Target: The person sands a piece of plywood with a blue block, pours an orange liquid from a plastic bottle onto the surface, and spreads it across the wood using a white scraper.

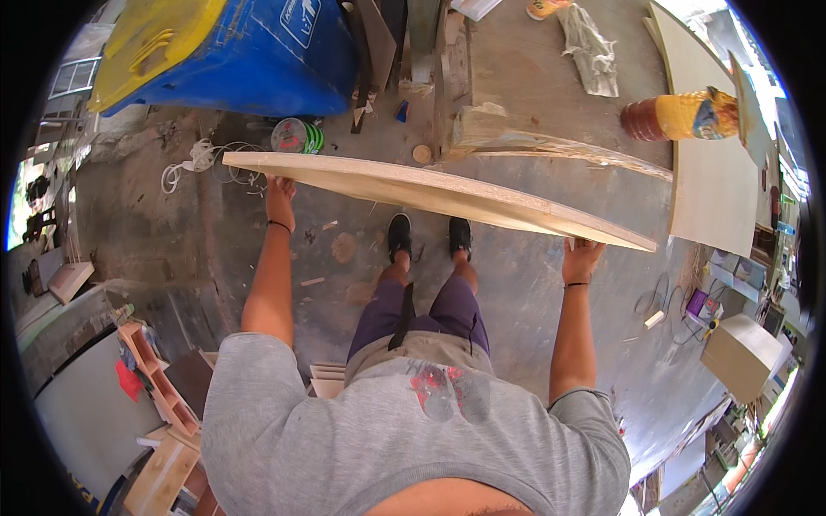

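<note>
A long pale wooden board [422, 186] is held out in front of me, its narrow edge turned up and its right end nearer to me than its left. My left hand [280, 202] grips it close to the left end, with the fingers partly hidden behind the wood. Toward the right end, my right hand [582, 260] has hold of the board's near side, its fingers against the face. Both arms are stretched forward, and the board is raised above the floor.
A blue bin [249, 60] with a yellow lid lies at the back left, beside a round can [292, 136] and tangled white cord [200, 156]. A wooden worktable [533, 103] stands ahead, bearing a plastic bottle [680, 116]. A cardboard box [742, 357] sits at right.
</note>
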Demonstrator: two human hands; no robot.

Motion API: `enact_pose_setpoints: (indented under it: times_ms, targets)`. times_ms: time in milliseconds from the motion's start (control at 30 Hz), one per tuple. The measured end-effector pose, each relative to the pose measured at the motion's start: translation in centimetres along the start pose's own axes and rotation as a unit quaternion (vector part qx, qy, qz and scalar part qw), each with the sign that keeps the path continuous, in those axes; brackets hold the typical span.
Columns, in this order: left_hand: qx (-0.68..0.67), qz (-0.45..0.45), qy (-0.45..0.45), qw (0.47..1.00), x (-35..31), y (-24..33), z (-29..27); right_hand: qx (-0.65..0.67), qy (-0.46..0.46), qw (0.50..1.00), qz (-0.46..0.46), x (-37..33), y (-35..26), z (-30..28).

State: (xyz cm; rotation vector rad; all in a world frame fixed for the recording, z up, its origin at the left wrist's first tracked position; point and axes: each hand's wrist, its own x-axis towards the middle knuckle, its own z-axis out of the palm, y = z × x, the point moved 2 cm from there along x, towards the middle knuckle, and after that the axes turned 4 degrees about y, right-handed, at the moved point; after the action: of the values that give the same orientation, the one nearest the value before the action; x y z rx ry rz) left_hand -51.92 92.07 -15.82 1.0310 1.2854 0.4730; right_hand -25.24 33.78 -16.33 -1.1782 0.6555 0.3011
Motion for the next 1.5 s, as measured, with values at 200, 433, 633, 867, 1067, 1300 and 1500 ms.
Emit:
enact_pose_setpoints:
  times_ms: [200,433,633,867,1067,1300,1500]
  targets:
    - [0.048,-0.023,-0.032,0.998,7.4,-2.0,-1.4,-0.007,0.031,0.999,0.037,-0.5,3.9,3.4]
    - [0.077,-0.067,0.003,0.995,10.3,-3.4,-0.1,-0.044,0.021,0.998,0.029,2.3,8.0,3.0]
    - [0.078,-0.072,-0.009,0.994,12.9,-5.7,1.4,-0.008,0.063,0.997,0.044,3.1,8.8,3.7]
    - [0.146,-0.062,-0.036,0.987,14.8,-5.9,3.6,-0.021,0.047,0.998,0.046,5.9,8.8,2.8]
    - [0.154,-0.088,-0.078,0.981,12.9,-5.0,5.6,-0.06,0.051,0.995,0.057,8.2,10.4,-1.3]
    - [0.114,-0.129,-0.073,0.982,11.3,-2.9,6.0,-0.07,0.118,0.989,0.053,7.2,10.6,-1.2]
    - [0.174,-0.01,-0.149,0.973,5.7,-7.6,-1.0,-0.224,0.246,0.943,-0.028,-0.1,13.7,-10.9]
